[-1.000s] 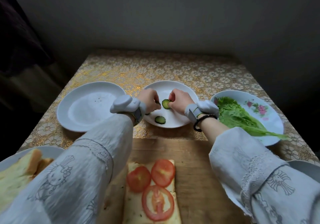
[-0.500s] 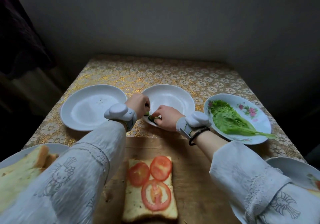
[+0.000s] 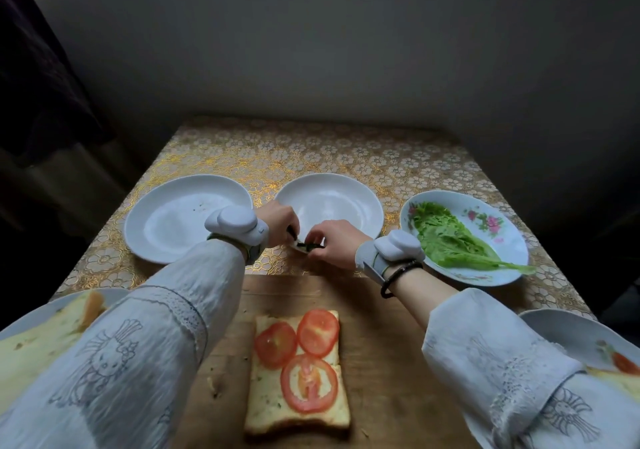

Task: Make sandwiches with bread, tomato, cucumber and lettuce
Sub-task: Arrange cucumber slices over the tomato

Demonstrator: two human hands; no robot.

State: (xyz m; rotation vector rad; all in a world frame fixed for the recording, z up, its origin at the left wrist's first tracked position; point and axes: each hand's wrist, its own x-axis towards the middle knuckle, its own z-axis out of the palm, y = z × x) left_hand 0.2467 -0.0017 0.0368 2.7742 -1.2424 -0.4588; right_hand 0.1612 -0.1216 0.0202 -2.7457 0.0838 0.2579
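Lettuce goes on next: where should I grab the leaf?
By the pale stalk end of the lettuce, which pokes past the flowered plate's near right rim. Come from the right, pinching it top and bottom; the ruffled blade lies flat and would likely tear.

- The cucumber slices (image 3: 306,244) are mostly buried between the two hands (only dark slivers show), so neither grip is readable.
- The bread (image 3: 38,337) on the left plate runs off the edge.
- The near right plate (image 3: 568,327) is cut off too, its contents unclear.
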